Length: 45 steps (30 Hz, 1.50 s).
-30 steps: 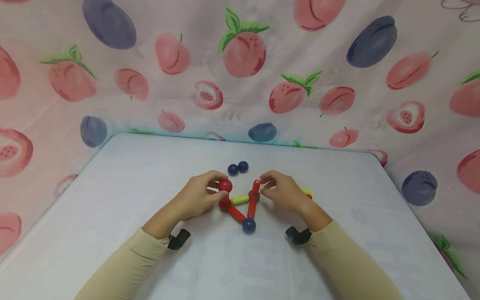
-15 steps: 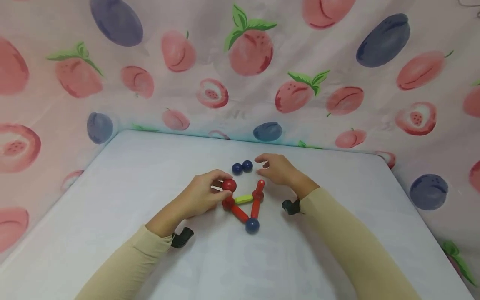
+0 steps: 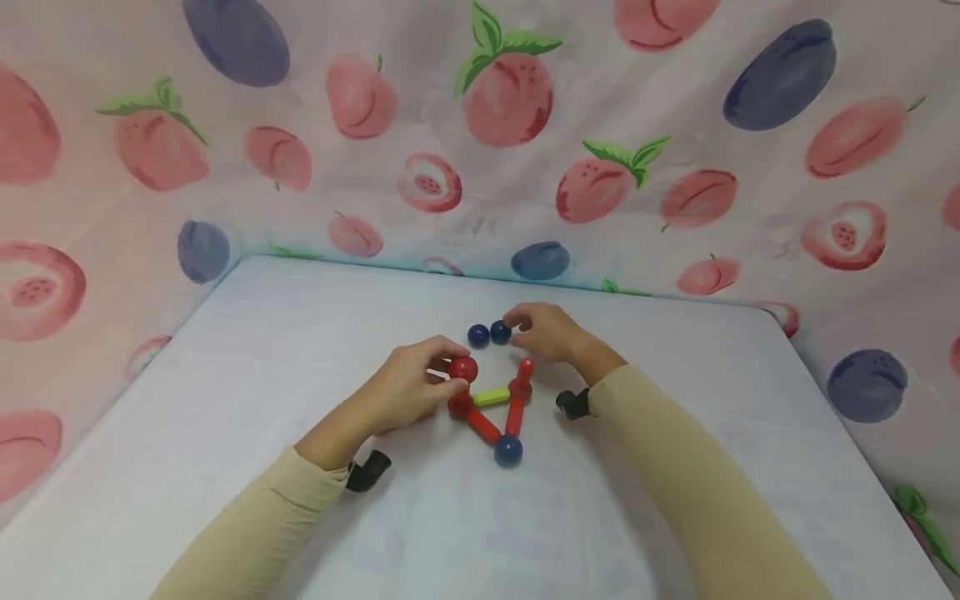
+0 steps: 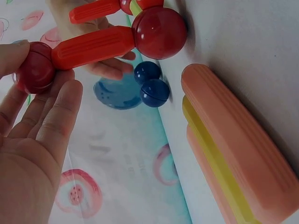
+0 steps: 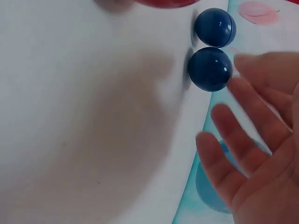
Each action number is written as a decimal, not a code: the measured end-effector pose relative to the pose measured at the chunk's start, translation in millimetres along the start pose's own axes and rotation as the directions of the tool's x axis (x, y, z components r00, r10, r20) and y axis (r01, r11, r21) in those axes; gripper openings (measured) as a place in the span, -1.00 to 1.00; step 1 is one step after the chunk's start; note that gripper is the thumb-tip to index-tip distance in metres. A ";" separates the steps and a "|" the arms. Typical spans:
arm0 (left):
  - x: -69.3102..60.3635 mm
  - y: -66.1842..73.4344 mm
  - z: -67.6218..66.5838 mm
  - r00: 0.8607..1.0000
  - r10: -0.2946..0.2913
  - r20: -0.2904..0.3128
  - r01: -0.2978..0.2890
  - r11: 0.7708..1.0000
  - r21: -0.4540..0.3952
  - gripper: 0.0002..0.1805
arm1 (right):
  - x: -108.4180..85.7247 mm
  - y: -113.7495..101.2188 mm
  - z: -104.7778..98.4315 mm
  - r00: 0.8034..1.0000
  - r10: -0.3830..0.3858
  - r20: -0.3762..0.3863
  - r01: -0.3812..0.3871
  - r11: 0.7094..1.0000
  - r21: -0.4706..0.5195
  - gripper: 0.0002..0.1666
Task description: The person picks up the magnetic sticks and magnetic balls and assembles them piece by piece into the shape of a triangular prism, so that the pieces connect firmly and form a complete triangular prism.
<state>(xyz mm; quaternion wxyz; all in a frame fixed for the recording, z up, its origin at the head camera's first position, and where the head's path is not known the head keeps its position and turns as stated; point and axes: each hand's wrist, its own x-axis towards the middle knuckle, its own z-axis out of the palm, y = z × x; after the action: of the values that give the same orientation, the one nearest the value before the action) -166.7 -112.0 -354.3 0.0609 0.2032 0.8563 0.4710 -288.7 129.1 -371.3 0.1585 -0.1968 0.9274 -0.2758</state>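
Note:
My left hand (image 3: 411, 385) pinches a red ball (image 3: 463, 369) on top of a red rod (image 4: 93, 46), whose lower end meets another red ball (image 4: 160, 32). That ball belongs to a frame of red rods, a yellow rod (image 3: 492, 397) and a blue ball (image 3: 508, 451) at the near corner. On its right side a red rod (image 3: 527, 372) stands up from a red ball. Behind the frame, two dark blue balls (image 3: 478, 336) sit side by side. My right hand (image 3: 553, 334) is at the right one (image 5: 210, 69), fingers spread and not closed round it.
Thick salmon-coloured rods (image 4: 238, 140) and a yellow rod (image 4: 217, 161) lie beside the frame in the left wrist view. A fruit-patterned cloth (image 3: 300, 192) rises behind the white table (image 3: 300, 308). Black wrist pieces (image 3: 369, 472) hang at both sleeves.
My right hand has moved from the frame's right upright rod back to the blue balls. My left hand keeps its hold on the red ball. The whole head view has shifted slightly.

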 end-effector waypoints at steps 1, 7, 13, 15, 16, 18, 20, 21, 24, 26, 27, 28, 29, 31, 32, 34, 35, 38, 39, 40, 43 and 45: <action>0.2 0.6 0.2 1.000 -0.001 0.001 0.001 1.000 0.001 -0.58 | -0.6 0.9 0.2 1.000 0.008 -0.013 -0.008 1.000 0.001 -0.51; 1.1 1.6 1.0 1.000 -0.006 -0.002 0.006 1.000 0.011 -0.58 | -3.2 4.4 4.2 0.999 0.042 -0.023 -0.042 0.999 0.020 -0.49; 1.6 -0.2 2.4 1.000 0.000 -0.004 0.000 1.000 0.017 -0.58 | -5.0 6.0 8.3 0.998 0.069 -0.010 -0.069 0.997 0.032 -0.41; 1.4 -0.4 2.7 1.000 0.000 -0.005 0.000 1.000 0.015 -0.58 | -5.3 7.2 9.2 0.997 0.075 -0.027 -0.074 0.997 0.038 -0.40; 1.2 -0.3 2.6 1.000 0.000 -0.005 0.001 1.000 0.015 -0.59 | -5.3 7.8 9.7 0.996 0.076 -0.034 -0.075 0.996 0.044 -0.40; 0.8 -0.1 2.7 1.000 0.002 -0.008 -0.001 1.000 0.013 -0.59 | -5.1 8.4 10.6 0.996 0.076 -0.037 -0.074 0.996 0.050 -0.40; 0.5 0.1 2.6 1.000 0.002 -0.011 -0.002 1.000 0.015 -0.59 | -5.4 8.9 11.5 0.997 0.076 -0.020 -0.075 0.995 0.058 -0.41; 0.1 0.1 2.6 1.000 0.001 -0.012 -0.001 1.000 0.017 -0.59 | -5.7 9.2 11.9 0.997 0.076 -0.010 -0.075 0.995 0.059 -0.42; -0.1 0.3 3.0 1.000 -0.009 -0.009 0.009 1.000 0.018 -0.57 | -9.1 11.0 11.9 0.997 0.082 0.004 -0.082 0.996 0.047 -0.48; -0.3 0.2 3.3 1.000 -0.015 -0.006 0.015 1.000 0.018 -0.56 | -12.8 12.1 10.4 0.997 0.079 -0.008 -0.079 0.996 0.038 -0.52; -0.2 0.2 3.3 1.000 -0.018 -0.006 0.018 1.000 0.016 -0.56 | -14.7 12.6 9.3 0.997 0.076 -0.017 -0.076 0.997 0.033 -0.52; -0.1 0.0 3.3 1.000 -0.020 -0.006 0.020 1.000 0.015 -0.56 | -17.3 12.3 7.6 0.997 0.069 -0.027 -0.068 0.997 0.034 -0.53; -0.2 0.1 3.3 1.000 -0.019 -0.008 0.019 1.000 0.016 -0.56 | -19.8 11.9 5.9 0.997 0.061 -0.037 -0.059 0.998 0.035 -0.52; -0.2 0.1 3.4 1.000 -0.016 -0.012 0.016 1.000 0.016 -0.57 | -26.2 9.3 1.2 0.998 0.036 -0.057 -0.034 0.999 0.040 -0.51; -0.2 0.2 3.3 1.000 -0.015 -0.013 0.016 1.000 0.016 -0.57 | -29.7 7.6 -1.3 0.998 0.023 -0.066 -0.020 0.999 0.044 -0.51; -0.4 0.2 3.3 1.000 -0.014 -0.015 0.014 1.000 0.018 -0.57 | -37.7 2.7 -6.2 0.996 -0.002 -0.087 0.007 0.998 0.057 -0.51; -0.5 0.2 3.2 1.000 -0.015 -0.015 0.015 1.000 0.020 -0.57 | -41.9 0.1 -8.6 0.995 -0.012 -0.098 0.018 0.998 0.062 -0.51; -1.0 0.3 2.9 1.000 -0.014 -0.014 0.014 1.000 0.023 -0.56 | -54.8 -7.5 -15.0 0.990 -0.042 -0.131 0.053 0.995 0.082 -0.53; -1.1 0.5 2.7 1.000 -0.015 -0.013 0.015 1.000 0.024 -0.56 | -58.8 -9.6 -16.8 0.989 -0.055 -0.141 0.067 0.994 0.085 -0.54; -1.1 0.6 2.6 1.000 -0.015 -0.013 0.015 1.000 0.021 -0.56 | -62.6 -11.8 -18.4 0.987 -0.065 -0.147 0.079 0.993 0.091 -0.54; -1.0 1.1 2.1 1.000 -0.015 -0.013 0.016 1.000 0.016 -0.57 | -72.6 -16.3 -21.5 0.982 -0.108 -0.158 0.123 0.988 0.092 -0.56; -1.0 1.2 1.9 1.000 -0.015 -0.013 0.016 1.000 0.012 -0.57 | -78.4 -19.5 -22.3 0.980 -0.125 -0.158 0.140 0.986 0.090 -0.56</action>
<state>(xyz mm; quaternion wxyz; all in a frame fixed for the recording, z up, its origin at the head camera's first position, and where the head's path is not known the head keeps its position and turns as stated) -164.9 -110.4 -354.5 0.0579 0.1940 0.8610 0.4666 -223.8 159.5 -327.7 0.0787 -0.2285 0.9064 -0.3464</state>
